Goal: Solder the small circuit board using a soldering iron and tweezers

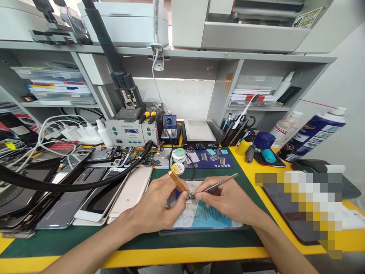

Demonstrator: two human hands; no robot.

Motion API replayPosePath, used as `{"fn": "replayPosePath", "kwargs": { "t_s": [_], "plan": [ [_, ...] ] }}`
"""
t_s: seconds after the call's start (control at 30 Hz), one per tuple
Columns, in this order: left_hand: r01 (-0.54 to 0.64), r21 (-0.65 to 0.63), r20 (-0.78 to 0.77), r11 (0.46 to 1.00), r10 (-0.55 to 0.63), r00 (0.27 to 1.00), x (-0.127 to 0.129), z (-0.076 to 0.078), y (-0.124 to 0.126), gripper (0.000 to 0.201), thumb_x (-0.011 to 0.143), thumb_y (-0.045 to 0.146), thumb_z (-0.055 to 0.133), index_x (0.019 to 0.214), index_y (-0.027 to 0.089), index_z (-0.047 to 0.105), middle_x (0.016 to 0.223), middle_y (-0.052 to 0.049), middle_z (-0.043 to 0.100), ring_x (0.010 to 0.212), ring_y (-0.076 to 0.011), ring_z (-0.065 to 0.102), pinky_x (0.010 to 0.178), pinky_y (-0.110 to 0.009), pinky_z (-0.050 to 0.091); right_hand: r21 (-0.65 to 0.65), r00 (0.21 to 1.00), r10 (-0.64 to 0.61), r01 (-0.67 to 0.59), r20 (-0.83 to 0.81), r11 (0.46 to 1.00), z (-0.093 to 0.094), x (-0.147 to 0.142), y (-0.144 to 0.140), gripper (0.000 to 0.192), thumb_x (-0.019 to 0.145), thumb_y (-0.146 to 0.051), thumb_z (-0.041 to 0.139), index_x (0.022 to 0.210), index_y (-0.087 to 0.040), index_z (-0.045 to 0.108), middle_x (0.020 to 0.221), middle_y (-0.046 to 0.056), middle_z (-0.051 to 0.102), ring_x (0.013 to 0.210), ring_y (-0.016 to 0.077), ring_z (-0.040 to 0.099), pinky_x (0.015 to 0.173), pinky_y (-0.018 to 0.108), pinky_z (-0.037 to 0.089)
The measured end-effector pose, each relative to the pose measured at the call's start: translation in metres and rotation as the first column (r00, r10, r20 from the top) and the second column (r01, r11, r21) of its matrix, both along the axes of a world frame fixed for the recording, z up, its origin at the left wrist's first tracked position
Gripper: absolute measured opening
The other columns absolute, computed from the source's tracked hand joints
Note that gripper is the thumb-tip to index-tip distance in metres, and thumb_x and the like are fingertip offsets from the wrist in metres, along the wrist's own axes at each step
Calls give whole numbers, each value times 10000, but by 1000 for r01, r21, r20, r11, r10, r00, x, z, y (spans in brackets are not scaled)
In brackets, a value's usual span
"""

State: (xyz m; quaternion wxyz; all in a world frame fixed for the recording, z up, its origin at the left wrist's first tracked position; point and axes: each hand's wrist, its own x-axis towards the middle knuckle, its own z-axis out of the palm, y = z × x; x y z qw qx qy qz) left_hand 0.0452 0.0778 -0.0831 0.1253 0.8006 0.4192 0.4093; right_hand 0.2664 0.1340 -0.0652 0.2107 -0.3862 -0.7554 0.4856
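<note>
My left hand (159, 207) grips a soldering iron with a yellow handle (176, 180), its tip down at a small metal part (191, 196). My right hand (228, 199) pinches silver tweezers (221, 183) whose points meet the same part. Both hands rest over an opened phone (199, 219) with a light blue and white inside, lying on a green mat (85, 236). The iron's black cord runs back toward the soldering station (132, 132).
Several phones and back covers (85, 198) lie stacked at left under a thick black hose (71, 184). A hot plate (199, 134), solder tins (179, 154), a pen holder (234, 131), a spray can (313, 133) and bottles stand behind. A blurred tablet (299, 213) lies at right.
</note>
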Motion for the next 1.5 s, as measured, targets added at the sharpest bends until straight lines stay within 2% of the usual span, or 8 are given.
{"fn": "replayPosePath", "kwargs": {
  "t_s": [0.6,0.83,1.2,1.33,1.5],
  "plan": [
    [-17,2,-12,1000,17,1000,-1,0,-1,108,930,177,537,970,173,637,861,-52,665,800,-185,627,728,-319,505,-1,1000,0,0,-12,1000,-3,2,3,217,891,-394,682,868,-189,750,716,32,618,600,141,504,517,260,387],
    [-15,8,-11,1000,15,1000,-1,-1,-1,112,932,175,538,979,176,639,860,-53,664,804,-188,626,732,-321,507,-26,1000,0,-1,-27,1000,-3,5,3,243,902,-413,672,871,-181,735,716,36,612,610,147,534,534,260,438],
    [-13,30,-18,999,13,1000,-2,-1,-1,110,941,163,532,992,178,628,869,-42,666,808,-180,638,751,-315,518,-21,999,-8,7,-41,1000,-2,4,2,169,878,-320,690,867,-157,733,707,35,636,621,146,560,525,244,426],
    [6,29,-24,1000,-5,1000,-3,-1,-1,107,952,154,533,1013,199,608,897,-20,660,829,-155,644,753,-273,515,16,998,-7,8,-63,1000,1,2,1,109,845,-241,687,828,-145,736,704,32,663,636,143,596,538,232,433],
    [11,29,-32,1000,-10,999,-6,-4,-1,91,967,170,534,1007,214,603,947,-16,665,859,-150,652,762,-248,513,52,998,15,-12,-57,999,0,2,3,133,850,-244,662,832,-147,752,771,43,711,621,144,617,514,231,433]
  ]
}}
